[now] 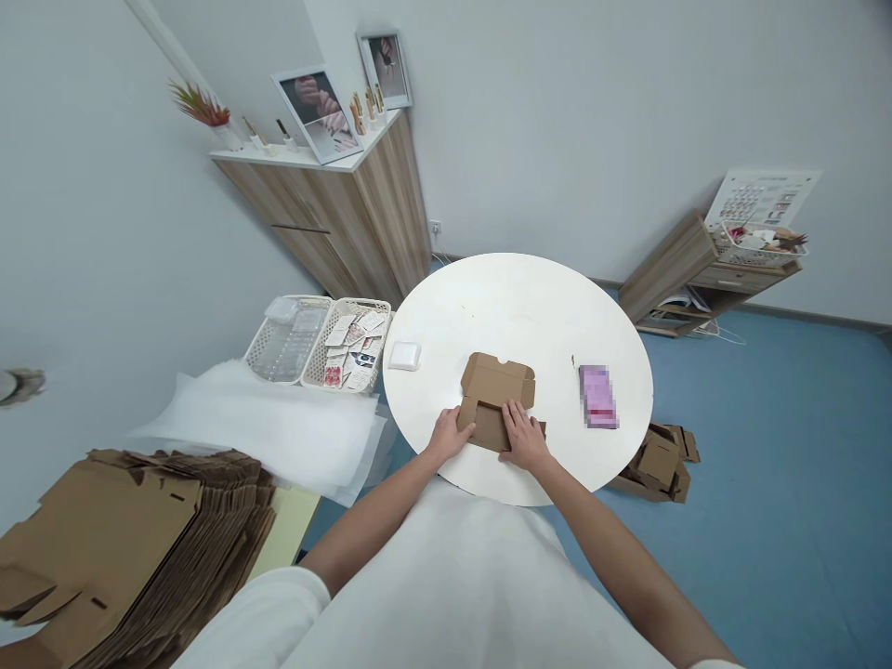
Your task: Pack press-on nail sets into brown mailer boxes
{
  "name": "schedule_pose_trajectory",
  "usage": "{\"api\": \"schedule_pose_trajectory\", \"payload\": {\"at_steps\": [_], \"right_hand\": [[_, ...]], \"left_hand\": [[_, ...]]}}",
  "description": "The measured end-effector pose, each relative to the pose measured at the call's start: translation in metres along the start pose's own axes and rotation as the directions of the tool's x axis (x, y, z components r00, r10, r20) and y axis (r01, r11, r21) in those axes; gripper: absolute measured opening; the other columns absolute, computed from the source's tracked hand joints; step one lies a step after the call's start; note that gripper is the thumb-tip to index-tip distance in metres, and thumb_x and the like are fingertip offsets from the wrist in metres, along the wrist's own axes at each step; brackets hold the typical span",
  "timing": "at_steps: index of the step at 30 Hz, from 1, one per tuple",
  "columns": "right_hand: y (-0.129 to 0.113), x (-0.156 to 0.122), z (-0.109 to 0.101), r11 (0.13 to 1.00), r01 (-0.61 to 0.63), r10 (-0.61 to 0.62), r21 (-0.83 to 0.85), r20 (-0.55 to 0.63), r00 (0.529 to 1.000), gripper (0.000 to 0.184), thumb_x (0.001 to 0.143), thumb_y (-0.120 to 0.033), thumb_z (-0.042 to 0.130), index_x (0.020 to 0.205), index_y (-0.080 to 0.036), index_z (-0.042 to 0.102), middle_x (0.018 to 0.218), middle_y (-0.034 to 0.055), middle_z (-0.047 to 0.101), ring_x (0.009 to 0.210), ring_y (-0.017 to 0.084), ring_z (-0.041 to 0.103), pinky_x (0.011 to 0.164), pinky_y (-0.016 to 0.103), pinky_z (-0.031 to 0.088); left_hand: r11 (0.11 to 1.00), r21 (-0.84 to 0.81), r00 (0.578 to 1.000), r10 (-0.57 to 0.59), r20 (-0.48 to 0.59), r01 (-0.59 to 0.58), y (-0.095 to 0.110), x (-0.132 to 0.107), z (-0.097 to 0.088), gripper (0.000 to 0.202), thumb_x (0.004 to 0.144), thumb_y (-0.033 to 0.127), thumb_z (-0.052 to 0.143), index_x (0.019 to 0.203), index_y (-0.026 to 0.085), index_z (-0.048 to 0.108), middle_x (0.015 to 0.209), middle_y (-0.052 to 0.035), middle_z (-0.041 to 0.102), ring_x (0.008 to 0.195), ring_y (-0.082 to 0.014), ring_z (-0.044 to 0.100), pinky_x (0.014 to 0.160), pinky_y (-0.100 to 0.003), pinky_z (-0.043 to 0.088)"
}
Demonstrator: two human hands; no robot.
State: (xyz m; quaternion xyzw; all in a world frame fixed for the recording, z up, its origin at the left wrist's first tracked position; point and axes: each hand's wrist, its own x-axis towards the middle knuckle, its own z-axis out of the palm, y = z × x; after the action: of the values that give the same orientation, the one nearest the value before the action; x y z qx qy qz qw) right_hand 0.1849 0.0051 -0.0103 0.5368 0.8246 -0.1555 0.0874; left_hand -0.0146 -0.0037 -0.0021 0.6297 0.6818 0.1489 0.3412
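Note:
A brown cardboard box blank [496, 395], partly folded, lies near the front edge of the round white table [516, 307]. My left hand [452, 434] grips its left side, fingers curled round the folded edge. My right hand [522, 434] presses on the near part of the cardboard, fingers together and laid flat on it. The box's lid flap points away from me.
A small white square box [405, 355] and a blurred pink item [598, 396] lie on the table. Two white baskets [317, 353] stand to the left, a stack of flat cardboard blanks [132, 530] at lower left. Folded boxes [659, 462] lie on the blue floor.

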Motion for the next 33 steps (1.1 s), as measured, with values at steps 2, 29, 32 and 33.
{"api": "schedule_pose_trajectory", "payload": {"at_steps": [2,29,32,33], "right_hand": [[-0.001,-0.002,0.001,1.0,0.008,-0.008,-0.004,-0.003,1.0,0.108,0.053,-0.041,0.066,0.135,-0.017,-0.001,0.142,0.0132,0.006,0.13,0.027,0.002,0.097,0.046,0.018],[0.002,-0.009,-0.004,0.975,0.21,-0.205,-0.069,0.071,0.976,0.085,0.061,-0.054,0.057,0.133,-0.028,0.019,0.144,0.0083,-0.005,0.129,0.034,-0.005,0.097,0.052,0.01],[0.001,-0.01,-0.011,0.975,0.223,-0.217,-0.026,0.14,0.966,0.08,0.061,-0.06,0.053,0.13,-0.028,0.029,0.143,0.0072,-0.009,0.127,0.037,-0.01,0.095,0.057,0.007],[0.0,-0.01,-0.014,0.975,0.223,-0.22,-0.001,0.166,0.961,0.08,0.061,-0.064,0.051,0.129,-0.028,0.031,0.143,0.0071,-0.01,0.127,0.037,-0.011,0.094,0.058,0.006]], "left_hand": [[1.0,0.009,1.0,-0.016,0.017,0.016,0.0,0.002,-0.002,0.034,0.079,0.035,0.042,0.107,0.018,0.052,0.098,-0.0072,0.059,0.089,-0.0177,0.055,0.075,-0.027,0.042],[0.971,0.03,0.917,-0.233,0.324,0.237,-0.007,0.041,-0.034,0.018,0.074,0.03,0.047,0.072,0.014,0.055,0.061,-0.0035,0.059,0.053,-0.0129,0.05,0.052,-0.023,0.035],[0.952,-0.013,0.87,-0.275,0.409,0.307,-0.007,0.046,-0.037,0.016,0.072,0.03,0.049,0.067,0.016,0.053,0.054,-0.0019,0.055,0.047,-0.0124,0.047,0.048,-0.023,0.035],[0.947,-0.027,0.858,-0.278,0.432,0.32,-0.007,0.047,-0.038,0.015,0.071,0.03,0.05,0.066,0.016,0.052,0.052,-0.0012,0.053,0.045,-0.0122,0.046,0.047,-0.023,0.035]]}}
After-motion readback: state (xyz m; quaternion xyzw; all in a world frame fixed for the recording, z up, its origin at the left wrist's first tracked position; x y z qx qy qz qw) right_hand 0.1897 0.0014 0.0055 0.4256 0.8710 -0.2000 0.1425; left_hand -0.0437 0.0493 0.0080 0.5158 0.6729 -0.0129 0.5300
